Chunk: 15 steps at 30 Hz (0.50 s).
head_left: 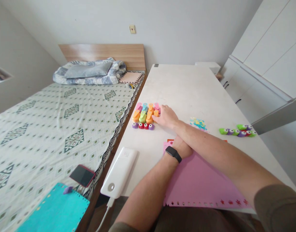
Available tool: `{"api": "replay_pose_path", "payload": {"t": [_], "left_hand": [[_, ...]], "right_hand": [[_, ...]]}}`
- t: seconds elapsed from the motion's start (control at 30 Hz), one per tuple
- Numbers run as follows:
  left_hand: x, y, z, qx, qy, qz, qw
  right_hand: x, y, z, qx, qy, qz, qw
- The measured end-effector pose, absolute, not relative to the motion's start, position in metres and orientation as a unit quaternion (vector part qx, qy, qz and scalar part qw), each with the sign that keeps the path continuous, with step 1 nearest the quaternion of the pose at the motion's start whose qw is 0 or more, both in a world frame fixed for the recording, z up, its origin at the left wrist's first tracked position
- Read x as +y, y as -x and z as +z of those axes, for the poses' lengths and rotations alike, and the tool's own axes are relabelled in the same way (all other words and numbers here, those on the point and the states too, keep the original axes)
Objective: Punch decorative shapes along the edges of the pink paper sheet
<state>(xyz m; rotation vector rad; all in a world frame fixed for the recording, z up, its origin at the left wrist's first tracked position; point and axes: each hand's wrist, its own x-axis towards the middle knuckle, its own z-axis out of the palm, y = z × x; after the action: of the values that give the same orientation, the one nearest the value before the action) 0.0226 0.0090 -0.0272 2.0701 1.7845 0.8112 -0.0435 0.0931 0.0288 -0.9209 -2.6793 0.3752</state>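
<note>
1. The craft punches (143, 116) stand on the counter's (186, 87) left side, immediately left of the right hand (166, 116); their rows run left to right.
2. That nearer hand curls thumb and fingers about their right end; whether it grips one, I cannot tell.
3. The right forearm (205, 141) crosses over the left hand (183, 147), above the pink sheet (201, 183), fingers hidden, grasp unclear.

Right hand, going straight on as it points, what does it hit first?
Probably the orange punch at the middle row's right end; the right hand seems right beside it, though contact is unclear.
</note>
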Motion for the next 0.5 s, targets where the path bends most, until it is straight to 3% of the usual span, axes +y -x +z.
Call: {"api": "replay_pose_path", "payload": {"t": [0.2, 0.5], "left_hand": [[0.01, -0.02, -0.024, 0.585, -0.757, 0.27, 0.113], [0.008, -0.021, -0.016, 0.595, -0.754, 0.239, 0.142]], "right_hand": [[0.105, 0.048, 0.019, -0.935, 0.308, 0.15, 0.095], [0.105, 0.048, 0.015, -0.939, 0.282, 0.165, 0.108]]}}
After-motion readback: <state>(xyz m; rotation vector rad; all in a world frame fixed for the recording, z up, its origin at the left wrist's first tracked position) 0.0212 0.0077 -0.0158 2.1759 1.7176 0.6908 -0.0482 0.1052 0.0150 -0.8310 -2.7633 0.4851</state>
